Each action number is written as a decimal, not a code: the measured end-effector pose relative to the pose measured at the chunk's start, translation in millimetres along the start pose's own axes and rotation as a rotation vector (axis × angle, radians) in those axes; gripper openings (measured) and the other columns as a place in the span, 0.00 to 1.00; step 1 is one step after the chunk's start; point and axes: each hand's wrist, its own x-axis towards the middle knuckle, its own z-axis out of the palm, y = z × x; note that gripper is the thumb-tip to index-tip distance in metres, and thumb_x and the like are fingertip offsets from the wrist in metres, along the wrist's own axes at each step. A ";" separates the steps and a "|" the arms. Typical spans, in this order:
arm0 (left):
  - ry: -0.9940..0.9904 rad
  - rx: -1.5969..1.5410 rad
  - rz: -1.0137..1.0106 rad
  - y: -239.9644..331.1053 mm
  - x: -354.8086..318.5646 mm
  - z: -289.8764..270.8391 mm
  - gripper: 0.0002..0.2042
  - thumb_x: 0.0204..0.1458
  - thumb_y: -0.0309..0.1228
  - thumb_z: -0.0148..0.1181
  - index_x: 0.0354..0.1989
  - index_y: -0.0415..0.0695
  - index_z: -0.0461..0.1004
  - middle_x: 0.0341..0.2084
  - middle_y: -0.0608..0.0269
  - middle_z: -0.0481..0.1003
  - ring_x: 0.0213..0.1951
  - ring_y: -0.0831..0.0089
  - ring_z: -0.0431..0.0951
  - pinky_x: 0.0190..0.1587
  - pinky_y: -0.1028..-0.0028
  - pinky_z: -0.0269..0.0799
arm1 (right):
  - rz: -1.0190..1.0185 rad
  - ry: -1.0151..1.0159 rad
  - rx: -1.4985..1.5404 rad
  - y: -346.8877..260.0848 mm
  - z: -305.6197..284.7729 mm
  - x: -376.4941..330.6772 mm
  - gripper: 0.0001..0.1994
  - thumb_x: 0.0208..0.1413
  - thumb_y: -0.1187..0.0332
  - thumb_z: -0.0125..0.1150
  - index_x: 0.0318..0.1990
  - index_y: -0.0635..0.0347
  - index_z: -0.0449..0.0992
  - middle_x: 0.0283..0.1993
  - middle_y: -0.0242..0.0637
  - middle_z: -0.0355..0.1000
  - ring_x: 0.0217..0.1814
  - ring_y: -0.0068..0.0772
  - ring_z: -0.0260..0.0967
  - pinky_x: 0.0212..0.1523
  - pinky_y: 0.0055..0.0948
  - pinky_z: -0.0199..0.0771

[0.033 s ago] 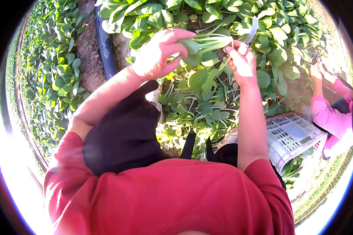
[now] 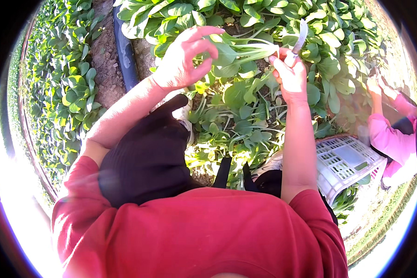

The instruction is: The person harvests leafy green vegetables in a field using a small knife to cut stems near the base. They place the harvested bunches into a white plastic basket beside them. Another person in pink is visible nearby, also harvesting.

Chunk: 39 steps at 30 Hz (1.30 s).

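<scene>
A head of bok choy (image 2: 250,50) lies sideways in the air between my hands, leaves to the left and pale base to the right. My right hand (image 2: 289,74) is closed round the handle of a small curved knife (image 2: 301,37). Its thumb and fingertips also meet the base of the bok choy. The knife's blade points up and away. My left hand (image 2: 187,58) is beside the leafy end, with thumb and fingers spread and curved. Below, loose leaves and stalks (image 2: 245,120) are strewn over the ground between my feet.
Growing leafy greens (image 2: 329,51) stand in front. A dark hose or pipe (image 2: 124,51) runs along bare soil at left, with another planted row (image 2: 65,88) beyond. A white plastic crate (image 2: 343,162) sits at right. Past it, a person in a pink sleeve (image 2: 389,139) reaches toward the plants.
My left hand has drawn slightly left and its fingers have come off the leaves. The bok choy and my right hand with the knife have shifted a little to the right.
</scene>
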 end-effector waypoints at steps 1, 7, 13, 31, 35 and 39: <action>0.080 -0.072 -0.089 -4.9 1.8 -5.0 0.07 0.43 0.22 0.58 0.32 0.42 0.71 0.54 0.53 0.72 0.55 0.57 0.72 0.57 0.62 0.66 | -0.051 -0.022 -0.010 -6.8 0.5 -4.9 0.11 0.52 0.74 0.65 0.43 0.58 0.73 0.28 0.25 0.68 0.23 0.12 0.59 0.20 0.14 0.51; -0.083 -0.086 -0.057 9.8 26.2 14.8 0.35 0.43 0.48 0.72 0.57 0.45 0.66 0.55 0.54 0.70 0.57 0.56 0.71 0.59 0.62 0.66 | -0.086 -0.177 0.146 -17.0 36.6 -31.9 0.11 0.50 0.77 0.67 0.39 0.57 0.71 0.30 0.23 0.67 0.27 0.13 0.62 0.27 0.15 0.62; -0.344 -0.487 -0.490 3.7 17.6 39.9 0.29 0.44 0.47 0.72 0.49 0.43 0.70 0.39 0.60 0.76 0.45 0.66 0.77 0.49 0.69 0.70 | 0.155 -0.265 0.346 -12.5 50.7 -43.5 0.13 0.53 0.73 0.66 0.46 0.57 0.73 0.35 0.27 0.71 0.30 0.16 0.67 0.24 0.14 0.59; -0.731 0.454 -0.057 -11.9 36.9 76.7 0.17 0.42 0.31 0.68 0.43 0.47 0.76 0.51 0.59 0.70 0.39 0.64 0.80 0.36 0.65 0.78 | 0.074 -0.059 -0.492 145.0 0.4 -6.2 0.13 0.57 0.63 0.58 0.45 0.61 0.71 0.31 0.38 0.73 0.31 0.35 0.71 0.32 0.33 0.70; -1.003 0.599 -0.200 -33.0 8.8 89.3 0.17 0.40 0.27 0.67 0.43 0.46 0.76 0.52 0.62 0.69 0.40 0.62 0.80 0.36 0.64 0.78 | 0.121 -0.064 -0.761 130.1 -3.7 -12.3 0.15 0.56 0.61 0.59 0.45 0.60 0.72 0.36 0.48 0.76 0.40 0.54 0.73 0.41 0.44 0.71; -0.915 0.582 -0.235 -51.5 -19.8 73.6 0.20 0.38 0.24 0.66 0.44 0.44 0.74 0.52 0.66 0.70 0.40 0.64 0.80 0.36 0.65 0.78 | 0.000 -0.096 -0.801 125.7 -2.5 -14.4 0.13 0.58 0.61 0.56 0.44 0.61 0.72 0.38 0.48 0.75 0.41 0.54 0.73 0.41 0.44 0.71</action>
